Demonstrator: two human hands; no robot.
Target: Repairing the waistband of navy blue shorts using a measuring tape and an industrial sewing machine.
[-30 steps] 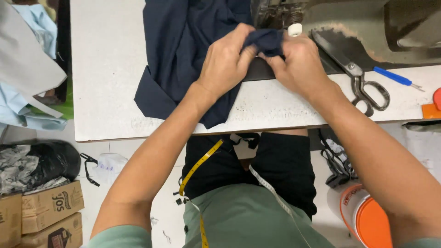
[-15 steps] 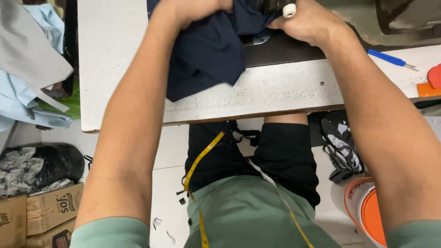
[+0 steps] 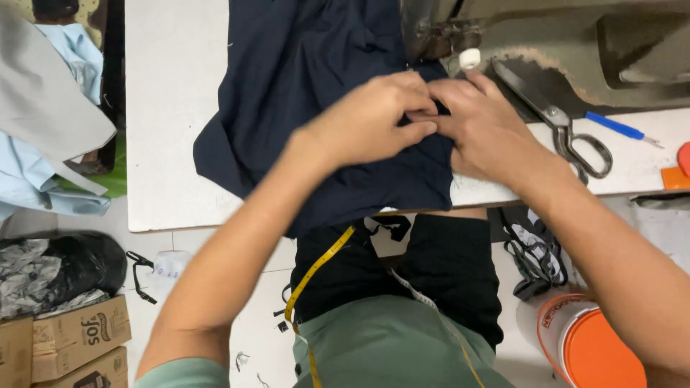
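Note:
A dark navy garment (image 3: 309, 86) lies spread on the white sewing table (image 3: 172, 108), one edge hanging over the front. My left hand (image 3: 374, 118) and my right hand (image 3: 481, 126) meet on the cloth just in front of the sewing machine head (image 3: 431, 32), fingertips pinching a fold of the fabric together. Both hands press the cloth against the table. The fold itself is mostly hidden under my fingers.
Large scissors (image 3: 568, 133) lie on the machine bed to the right, beside a blue pen-like tool (image 3: 618, 129). A yellow tape measure (image 3: 316, 280) hangs down my front. An orange-lidded bucket (image 3: 589, 345) stands on the floor at right; cardboard boxes (image 3: 65, 338) and light blue cloth (image 3: 65, 65) are at left.
My hands have come back down toward the table's front edge and the garment has been drawn back with them; it now spreads wider over the table.

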